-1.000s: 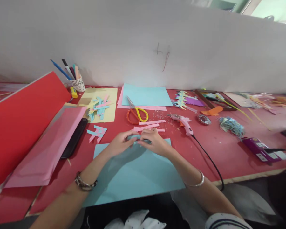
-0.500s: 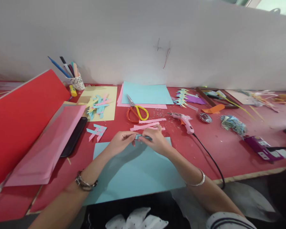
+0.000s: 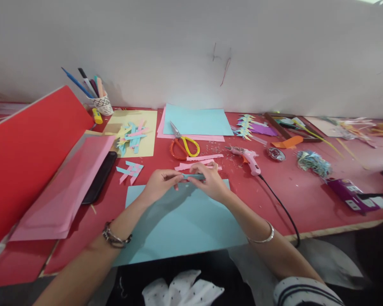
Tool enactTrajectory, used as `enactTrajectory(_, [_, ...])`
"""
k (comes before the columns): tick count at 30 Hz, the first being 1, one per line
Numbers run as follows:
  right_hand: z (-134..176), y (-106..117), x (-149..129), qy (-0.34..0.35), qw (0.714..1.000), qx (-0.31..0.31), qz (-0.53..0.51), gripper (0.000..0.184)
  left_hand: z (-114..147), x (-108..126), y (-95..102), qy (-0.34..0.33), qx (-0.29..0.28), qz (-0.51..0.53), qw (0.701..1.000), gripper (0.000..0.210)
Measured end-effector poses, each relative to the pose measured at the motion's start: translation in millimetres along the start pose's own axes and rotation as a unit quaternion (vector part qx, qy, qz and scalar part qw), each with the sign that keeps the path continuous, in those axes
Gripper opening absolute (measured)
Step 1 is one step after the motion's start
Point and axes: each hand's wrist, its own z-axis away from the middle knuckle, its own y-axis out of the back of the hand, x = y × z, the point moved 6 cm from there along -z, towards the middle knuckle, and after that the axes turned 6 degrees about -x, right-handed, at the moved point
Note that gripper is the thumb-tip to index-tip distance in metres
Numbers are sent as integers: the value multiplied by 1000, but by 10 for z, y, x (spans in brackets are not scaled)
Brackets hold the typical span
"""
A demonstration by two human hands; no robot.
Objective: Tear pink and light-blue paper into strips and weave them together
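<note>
Between my hands is a narrow blue paper strip [image 3: 191,176], held level above the far edge of a large blue sheet [image 3: 185,225]. My left hand [image 3: 161,183] pinches its left end with thumb and fingers. At the other end, my right hand [image 3: 209,180] grips the strip, thumb below and fingers above. Just beyond my fingers lie several loose pink paper strips [image 3: 204,157]. Scissors [image 3: 184,144] with one red and one yellow handle rest behind them. A woven piece of pink and blue strips [image 3: 130,171] sits left of my left hand.
A pink glue gun [image 3: 247,157] with a trailing cord lies to the right, near a purple power strip [image 3: 352,195]. At left stand a red board [image 3: 35,157], pink sheets [image 3: 64,191] and a pen cup [image 3: 102,104]. Stacked sheets [image 3: 198,121] lie against the wall.
My fingers have shifted slightly on the blue strip, and more of it shows between them. The view has tilted a little; the things on the table stay where they were.
</note>
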Motion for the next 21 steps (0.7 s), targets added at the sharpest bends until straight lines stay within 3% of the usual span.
enactTrajectory(11, [-15,13,-29,12,1000,-1,5,20,19,41,52,-17,34,14,999,18])
enactTrajectory(17, [-21,-33,-49,18,999,-32,-7,27,18,55,41,-24,47,35,998,15])
enactTrajectory(21, [-24,-23,-14,4,1000,-16,-19,27,35,59,51,-23,57,35,997,17])
